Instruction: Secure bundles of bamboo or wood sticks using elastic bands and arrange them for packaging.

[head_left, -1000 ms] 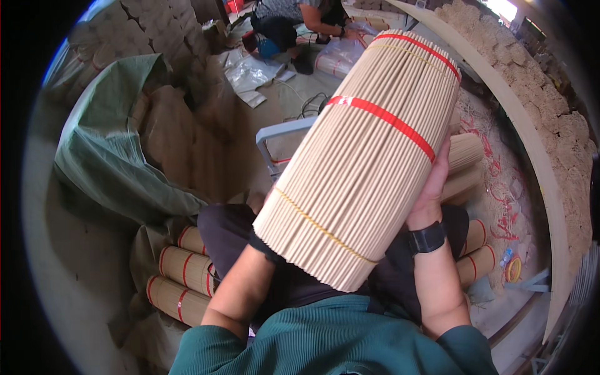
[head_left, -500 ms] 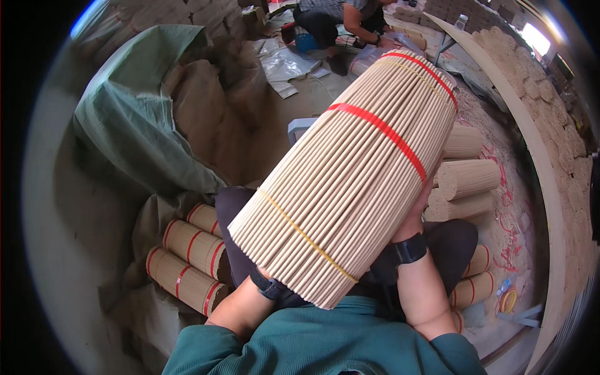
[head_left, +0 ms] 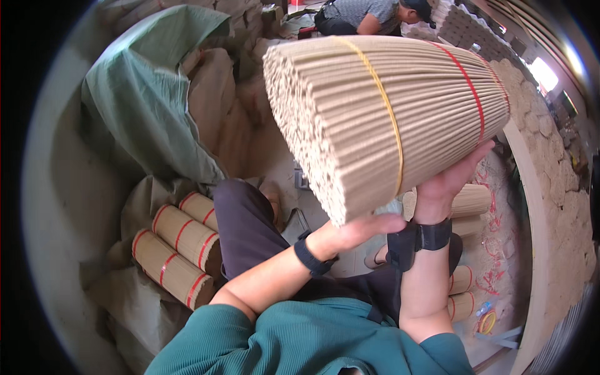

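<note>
A large bundle of thin pale wooden sticks point(head_left: 400, 119) is held up in front of my chest, tilted, its cut end facing left and the other end pointing right. A yellow band circles it near the cut end, and red bands cross it farther along. My left hand point(head_left: 369, 228) is under the lower edge by the cut end, its thumb showing and its other fingers hidden behind the sticks. My right hand point(head_left: 453, 178) bears the bundle from below near its middle, palm up, with the fingers partly hidden. Black straps circle both wrists.
Red-banded stick bundles point(head_left: 172, 269) lie on sacking at my left. More bundles point(head_left: 469, 201) lie at my right, near yellow rings point(head_left: 487, 322) and red scraps. A green tarp point(head_left: 144, 94) covers sacks at the far left. Another person point(head_left: 369, 15) works at the back.
The bundle has swung up and to the right, so its cut end now shows on the left. My left hand has come into sight beneath it, and both forearms have risen.
</note>
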A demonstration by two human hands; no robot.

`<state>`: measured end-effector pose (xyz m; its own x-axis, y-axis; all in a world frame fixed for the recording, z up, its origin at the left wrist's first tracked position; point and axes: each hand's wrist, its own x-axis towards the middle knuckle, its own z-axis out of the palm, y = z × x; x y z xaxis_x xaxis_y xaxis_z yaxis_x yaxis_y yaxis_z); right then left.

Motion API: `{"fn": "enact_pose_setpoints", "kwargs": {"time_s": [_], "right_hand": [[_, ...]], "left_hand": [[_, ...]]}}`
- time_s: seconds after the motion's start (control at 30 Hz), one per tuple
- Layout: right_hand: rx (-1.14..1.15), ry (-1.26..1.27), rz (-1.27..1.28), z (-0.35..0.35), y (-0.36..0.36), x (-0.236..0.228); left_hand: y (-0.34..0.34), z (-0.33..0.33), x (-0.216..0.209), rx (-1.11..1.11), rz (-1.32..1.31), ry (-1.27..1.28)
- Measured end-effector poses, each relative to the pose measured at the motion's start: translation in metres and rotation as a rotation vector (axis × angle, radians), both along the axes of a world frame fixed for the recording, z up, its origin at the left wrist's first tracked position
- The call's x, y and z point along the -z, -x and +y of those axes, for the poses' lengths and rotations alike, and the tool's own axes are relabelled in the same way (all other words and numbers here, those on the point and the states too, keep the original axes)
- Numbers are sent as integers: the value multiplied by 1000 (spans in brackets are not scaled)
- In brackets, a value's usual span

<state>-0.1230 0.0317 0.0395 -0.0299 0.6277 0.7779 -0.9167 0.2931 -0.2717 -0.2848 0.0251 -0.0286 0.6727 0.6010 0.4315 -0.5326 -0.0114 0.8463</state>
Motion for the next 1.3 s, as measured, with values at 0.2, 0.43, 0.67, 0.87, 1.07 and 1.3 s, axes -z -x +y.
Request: {"fn": "enact_pose_setpoints", "kwargs": {"time_s": [0.2,0.43,0.67,0.87,1.07,1.3], "right_hand": [[46,268,203,-12,17,-8],[653,436,-21,-23,72,4],[798,576,-1015,-74,-25,96],[292,822,-826,-30,-48,58],[-56,932,-826,5,-11,95],[9,1054,-557,-4,-4,168]], "left_hand": [[-18,13,-45,-13,-407,212],[1,53,-54,21,-672,431],[31,83,-44,180,-755,782],[59,99,26,479,-666,1018],[45,95,50,322,-295,1005],[42,123,60,148,373,761]]}}
